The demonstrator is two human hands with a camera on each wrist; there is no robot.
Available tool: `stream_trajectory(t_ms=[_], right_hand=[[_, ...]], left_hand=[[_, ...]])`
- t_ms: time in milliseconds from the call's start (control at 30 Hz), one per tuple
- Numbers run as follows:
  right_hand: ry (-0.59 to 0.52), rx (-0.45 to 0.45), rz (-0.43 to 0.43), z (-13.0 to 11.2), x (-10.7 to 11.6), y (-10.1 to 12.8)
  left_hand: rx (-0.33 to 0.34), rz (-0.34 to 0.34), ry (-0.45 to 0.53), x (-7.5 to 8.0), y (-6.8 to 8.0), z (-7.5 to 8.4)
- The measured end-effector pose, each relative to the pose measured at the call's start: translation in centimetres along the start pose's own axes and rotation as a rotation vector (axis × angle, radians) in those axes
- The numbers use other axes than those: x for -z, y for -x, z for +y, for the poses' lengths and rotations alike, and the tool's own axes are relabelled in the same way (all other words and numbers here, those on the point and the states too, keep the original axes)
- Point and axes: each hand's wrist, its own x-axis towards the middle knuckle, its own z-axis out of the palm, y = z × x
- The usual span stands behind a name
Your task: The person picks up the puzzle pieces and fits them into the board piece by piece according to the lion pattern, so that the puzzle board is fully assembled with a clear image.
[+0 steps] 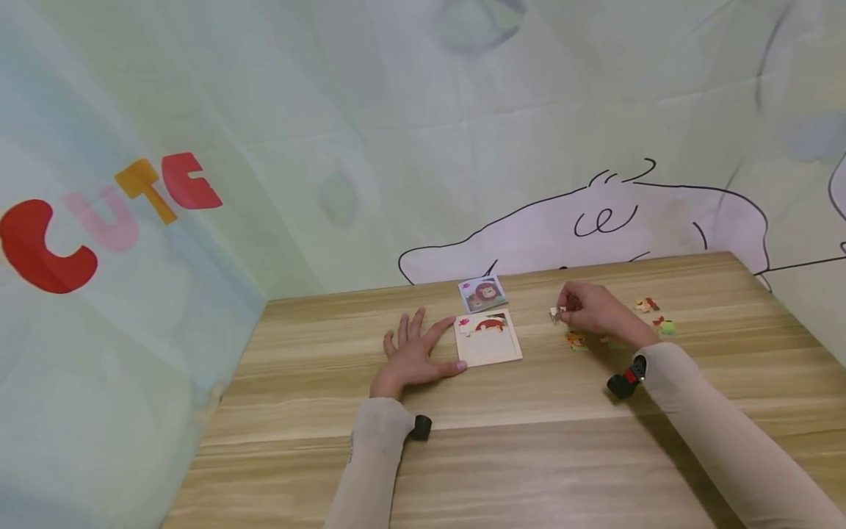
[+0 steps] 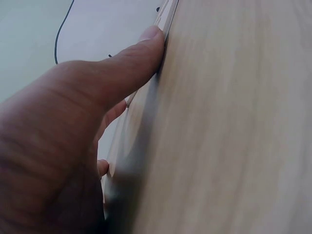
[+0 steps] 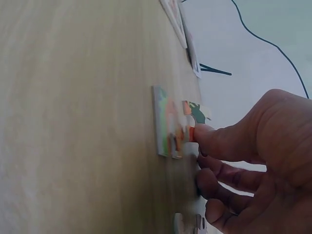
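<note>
My left hand [image 1: 416, 358] lies spread on the table at the left of a square puzzle board [image 1: 489, 351]. Its thumb and index fingertip touch the board's left edge; the left wrist view shows the thumb [image 2: 131, 63] against that edge. Joined pieces with a red-brown and pink picture fill the board's upper part, while its lower part is bare. Right of the board, my right hand [image 1: 598, 308] pinches a small puzzle piece [image 1: 554, 314] between thumb and fingers. In the right wrist view this piece [image 3: 197, 113] shows dark green and orange, partly hidden by the thumb.
Behind the board lies a picture card [image 1: 483, 294] with a lion. Loose pieces are near my right hand: an orange one [image 1: 576, 340], a red-and-yellow one [image 1: 647, 304], a green one [image 1: 664, 326] and another green one [image 1: 613, 342] partly under the wrist. A printed cloth backs the table.
</note>
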Motion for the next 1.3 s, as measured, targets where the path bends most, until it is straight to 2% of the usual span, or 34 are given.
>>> stream_trajectory(t_ms=[333,533,800,1000,1300], right_hand=[[-0.098,-0.007,0.004,0.3,0.3,0.1],[-0.158,-0.032,0.041,-0.6,0.2,0.1],[-0.169,0.064,0.106,-2.3,0.0,0.0],[-0.192,0.081,0.122,-3.6,-1.0,-0.2],[-0.246,0.065,0.12,-5.7,-3.7,-0.4]], left_hand=[[0.003,0.005,-0.001,0.1,0.2,0.2],[-0.001,0.004,-0.003,0.2,0.1,0.2],[-0.006,0.002,0.008,0.1,0.0,0.0],[0.0,0.003,0.003,0.2,0.1,-0.1],[0.009,-0.004,0.011,0.3,0.2,0.2]])
